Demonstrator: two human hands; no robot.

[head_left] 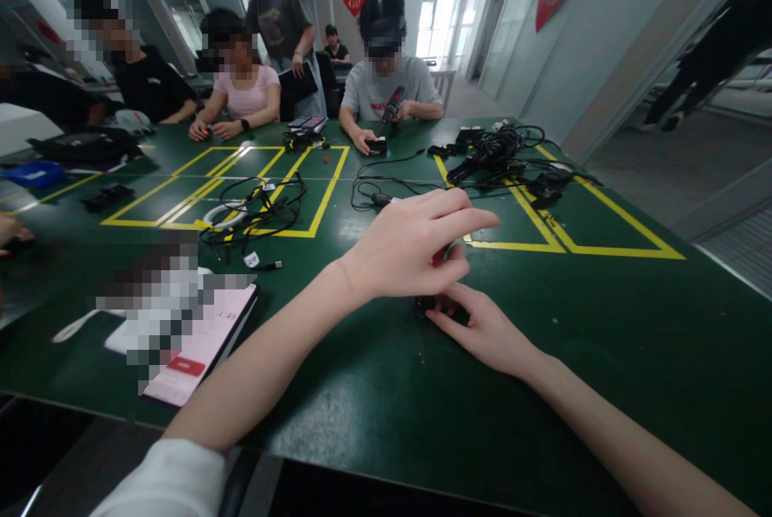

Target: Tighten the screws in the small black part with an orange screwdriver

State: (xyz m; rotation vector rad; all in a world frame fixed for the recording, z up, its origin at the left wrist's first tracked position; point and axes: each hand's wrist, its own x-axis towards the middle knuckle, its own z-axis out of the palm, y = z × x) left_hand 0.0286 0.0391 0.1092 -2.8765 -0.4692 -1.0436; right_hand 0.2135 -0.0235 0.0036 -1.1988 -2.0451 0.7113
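Note:
My left hand [416, 244] reaches over the middle of the table, above my right hand. Its index finger points out to the right, and the other fingers curl around a small red object [442, 256], mostly hidden by them. Low at the tabletop, my right hand [482, 328] pinches a small dark object [425, 305] between thumb and fingers. The fingers cover much of that dark piece, so its kind does not show. Both hands are close together, the left fingers just over the right ones.
Black cables lie tangled at the back right [494, 151] and left [259, 207]. A phone with a pink screen [211, 340] rests left of my forearm. Yellow tape [519, 246] marks the green table [603, 332]. Across it, a person in grey [392, 83] holds a dark tool.

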